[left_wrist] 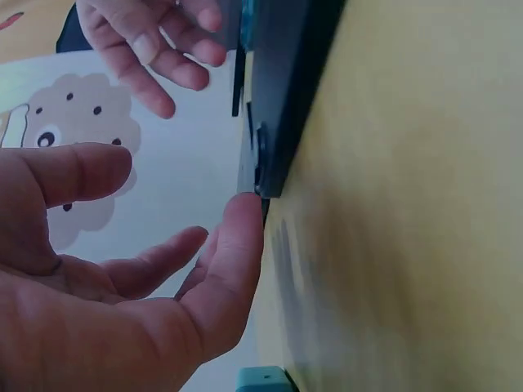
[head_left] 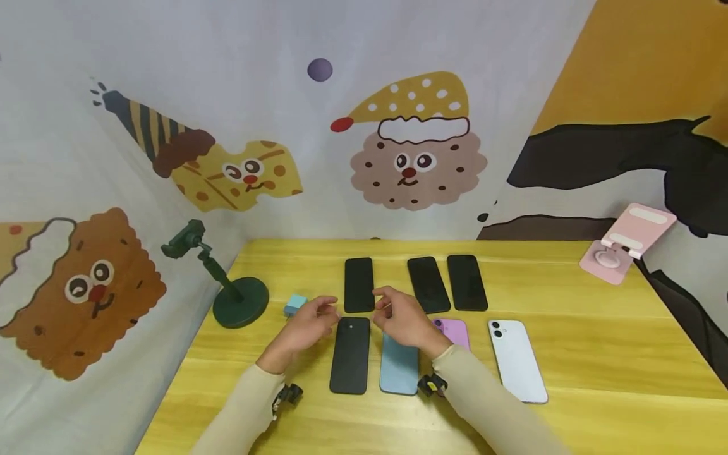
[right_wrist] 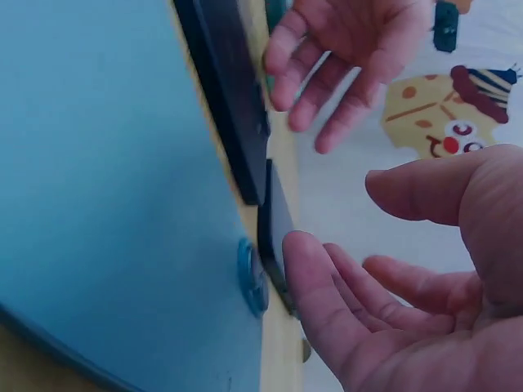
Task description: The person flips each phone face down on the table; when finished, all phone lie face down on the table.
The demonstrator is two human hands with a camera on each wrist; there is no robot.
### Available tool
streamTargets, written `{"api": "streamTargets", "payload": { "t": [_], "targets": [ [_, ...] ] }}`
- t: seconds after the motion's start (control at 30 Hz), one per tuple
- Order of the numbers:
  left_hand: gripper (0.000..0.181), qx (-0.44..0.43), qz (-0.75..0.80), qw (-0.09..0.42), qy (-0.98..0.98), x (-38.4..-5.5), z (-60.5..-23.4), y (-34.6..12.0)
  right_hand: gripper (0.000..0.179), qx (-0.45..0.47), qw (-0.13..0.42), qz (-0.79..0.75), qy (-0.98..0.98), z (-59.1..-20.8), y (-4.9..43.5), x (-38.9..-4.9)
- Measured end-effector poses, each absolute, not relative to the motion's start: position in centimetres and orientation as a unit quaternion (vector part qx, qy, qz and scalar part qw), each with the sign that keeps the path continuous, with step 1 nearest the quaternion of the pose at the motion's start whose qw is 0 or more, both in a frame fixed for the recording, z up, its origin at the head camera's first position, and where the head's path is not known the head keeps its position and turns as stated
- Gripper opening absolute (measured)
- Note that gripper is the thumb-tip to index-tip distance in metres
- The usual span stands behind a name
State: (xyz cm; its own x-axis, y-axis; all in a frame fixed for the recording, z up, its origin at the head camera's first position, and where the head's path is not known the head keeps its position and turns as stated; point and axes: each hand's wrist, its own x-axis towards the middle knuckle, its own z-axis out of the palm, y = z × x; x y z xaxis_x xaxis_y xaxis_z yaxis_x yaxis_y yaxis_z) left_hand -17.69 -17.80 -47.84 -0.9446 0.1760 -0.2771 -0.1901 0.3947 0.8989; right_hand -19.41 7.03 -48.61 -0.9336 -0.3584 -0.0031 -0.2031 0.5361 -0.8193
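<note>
Two rows of phones lie on the wooden table. My left hand [head_left: 307, 325] hovers at the upper left corner of a black phone [head_left: 349, 360], its fingers loosely bent and holding nothing. Over the top of a light blue phone [head_left: 399, 370], my right hand [head_left: 404, 316] hangs with relaxed fingers, also holding nothing, and hides that phone's upper end. Between and behind the hands lies a dark phone [head_left: 359, 284]. In the left wrist view, a fingertip of the left hand [left_wrist: 163, 302] overlaps the black phone's end [left_wrist: 282, 139]. Thumb and fingers of the right hand [right_wrist: 409, 310] stand apart in the right wrist view.
A pink phone [head_left: 457, 332], partly behind the right wrist, and a white phone [head_left: 519, 360] lie to the right. Behind them are two dark phones [head_left: 429, 284]. A teal block [head_left: 295, 305] and green stand [head_left: 241, 303] are left; a pink stand [head_left: 637, 230] is far right.
</note>
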Motion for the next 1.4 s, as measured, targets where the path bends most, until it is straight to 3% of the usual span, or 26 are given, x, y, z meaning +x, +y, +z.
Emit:
{"api": "streamTargets", "payload": {
  "t": [0.37,0.57,0.77,1.4],
  "targets": [
    [0.068,-0.025,0.608,0.207,0.766,-21.4,-48.3,-17.0,0.066,-0.109,0.134,-0.462,0.870,-49.3,6.5,-24.0],
    [0.073,-0.051,0.619,0.198,0.758,-22.1,-48.5,-16.6,0.067,-0.094,0.172,-0.525,0.828,-49.4,6.2,-25.5],
    [0.066,-0.057,0.620,0.196,0.757,-22.3,-48.7,-16.1,0.069,-0.074,0.221,-0.597,0.768,-49.7,6.5,-25.4],
    [0.061,-0.087,0.692,0.167,0.697,-23.7,-49.6,-15.5,0.068,-0.059,0.226,-0.640,0.732,-50.0,6.3,-25.3]
  ]
}}
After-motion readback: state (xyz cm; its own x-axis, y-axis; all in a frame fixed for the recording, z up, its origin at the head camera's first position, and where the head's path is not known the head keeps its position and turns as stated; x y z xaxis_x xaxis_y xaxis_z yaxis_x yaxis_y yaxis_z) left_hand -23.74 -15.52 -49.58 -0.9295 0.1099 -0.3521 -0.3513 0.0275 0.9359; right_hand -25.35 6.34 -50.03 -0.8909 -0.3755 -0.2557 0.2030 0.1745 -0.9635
